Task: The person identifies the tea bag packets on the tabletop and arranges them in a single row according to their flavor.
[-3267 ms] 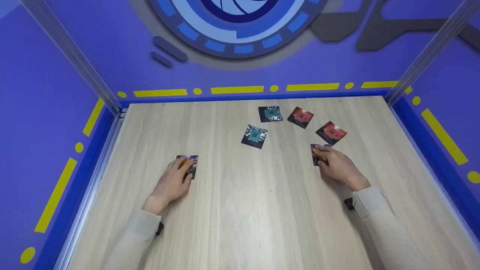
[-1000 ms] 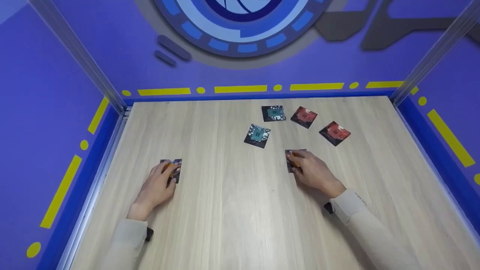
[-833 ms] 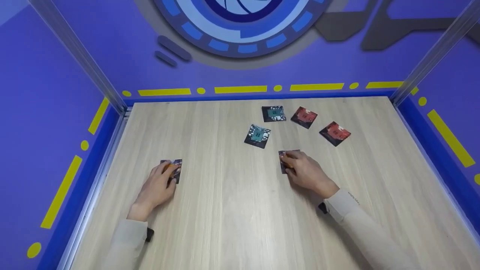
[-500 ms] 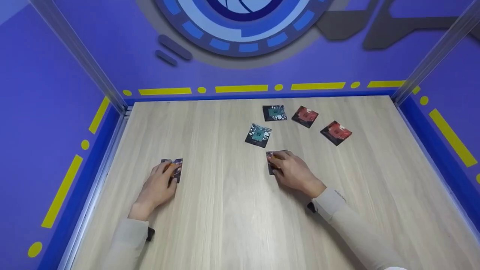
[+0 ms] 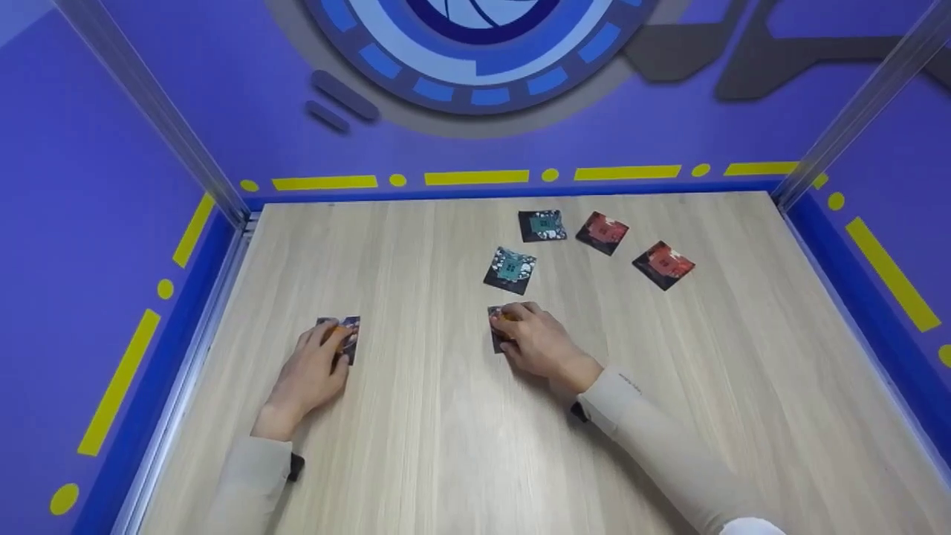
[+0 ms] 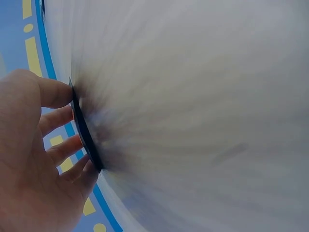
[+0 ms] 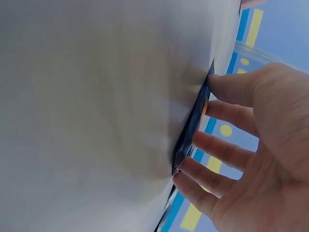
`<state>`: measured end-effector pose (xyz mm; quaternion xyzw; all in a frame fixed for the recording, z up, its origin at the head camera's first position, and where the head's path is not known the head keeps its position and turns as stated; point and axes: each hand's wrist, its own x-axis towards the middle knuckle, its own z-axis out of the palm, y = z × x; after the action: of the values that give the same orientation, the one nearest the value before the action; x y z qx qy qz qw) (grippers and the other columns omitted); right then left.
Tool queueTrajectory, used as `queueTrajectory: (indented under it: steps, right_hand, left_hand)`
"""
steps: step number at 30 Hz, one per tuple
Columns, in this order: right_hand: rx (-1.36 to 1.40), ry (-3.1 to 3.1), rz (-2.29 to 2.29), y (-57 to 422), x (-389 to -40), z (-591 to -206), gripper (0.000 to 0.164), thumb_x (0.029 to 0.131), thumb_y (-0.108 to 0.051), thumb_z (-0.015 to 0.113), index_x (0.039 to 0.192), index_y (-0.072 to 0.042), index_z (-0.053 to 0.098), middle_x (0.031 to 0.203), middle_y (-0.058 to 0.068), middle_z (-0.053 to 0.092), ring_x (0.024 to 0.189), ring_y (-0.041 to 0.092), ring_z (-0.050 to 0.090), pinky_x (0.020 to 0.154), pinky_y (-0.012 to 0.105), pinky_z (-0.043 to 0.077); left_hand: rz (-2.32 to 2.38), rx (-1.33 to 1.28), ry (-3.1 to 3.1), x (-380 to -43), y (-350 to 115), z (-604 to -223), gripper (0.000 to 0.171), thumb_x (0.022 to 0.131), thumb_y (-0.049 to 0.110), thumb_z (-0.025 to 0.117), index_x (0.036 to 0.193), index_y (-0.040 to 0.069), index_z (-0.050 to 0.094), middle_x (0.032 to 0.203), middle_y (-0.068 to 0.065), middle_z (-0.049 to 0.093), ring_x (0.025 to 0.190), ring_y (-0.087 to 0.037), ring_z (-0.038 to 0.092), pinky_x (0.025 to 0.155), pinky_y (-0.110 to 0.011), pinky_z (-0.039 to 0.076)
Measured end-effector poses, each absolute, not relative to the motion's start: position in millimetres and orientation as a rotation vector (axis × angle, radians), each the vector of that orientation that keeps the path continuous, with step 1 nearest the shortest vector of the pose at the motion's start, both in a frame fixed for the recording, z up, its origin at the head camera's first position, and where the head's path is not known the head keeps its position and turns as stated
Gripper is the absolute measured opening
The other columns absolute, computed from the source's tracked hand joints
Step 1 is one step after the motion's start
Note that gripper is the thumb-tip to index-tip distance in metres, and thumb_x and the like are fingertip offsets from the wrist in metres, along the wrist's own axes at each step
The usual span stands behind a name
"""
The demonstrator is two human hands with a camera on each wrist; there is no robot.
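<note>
My left hand [image 5: 308, 375] holds a small dark square packet with an orange patch [image 5: 351, 350] on the table at the left. In the left wrist view the thumb is at one end of that dark packet [image 6: 87, 135], and the fingertips lie along it. Near the middle, my right hand [image 5: 542, 345] holds a similar dark square packet [image 5: 495, 342], its thumb at one end and its fingers spread along it in the right wrist view. The fingers cover much of both packets. Just beyond the right hand lies a teal and black packet [image 5: 510, 270], apart from it.
A second teal and black packet [image 5: 542, 225] and two red and black packets, one near [image 5: 664, 264] and one farther back [image 5: 602, 232], lie at the back right. The wooden table [image 5: 431, 431] is walled by blue panels [image 5: 446, 148] at the back and sides.
My right hand has moved left across the table with its packet, from near the red packets to the middle. Earlier my left hand shifted slightly left with its packet; since then it has stayed still.
</note>
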<state>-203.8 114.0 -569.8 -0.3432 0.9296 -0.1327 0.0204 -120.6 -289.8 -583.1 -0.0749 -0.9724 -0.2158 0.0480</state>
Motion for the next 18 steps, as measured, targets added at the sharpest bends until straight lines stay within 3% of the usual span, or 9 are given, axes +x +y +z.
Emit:
queueTrajectory:
  steps: [18]
  right_hand:
    - [-1.151, 2.889, -0.273, 39, -193, -571, 0.039, 0.104, -0.027, 0.067, 0.142, -0.018, 0.071, 0.143, 0.011, 0.065, 0.133, 0.035, 0.061, 0.108, 0.046, 0.057]
  left_hand:
    - [-0.680, -0.218, -2.986, -121, -291, -583, 0.048, 0.102, 0.011, 0.063, 0.149, 0.003, 0.059, 0.156, -0.030, 0.048, 0.146, -0.052, 0.043, 0.118, -0.067, 0.042]
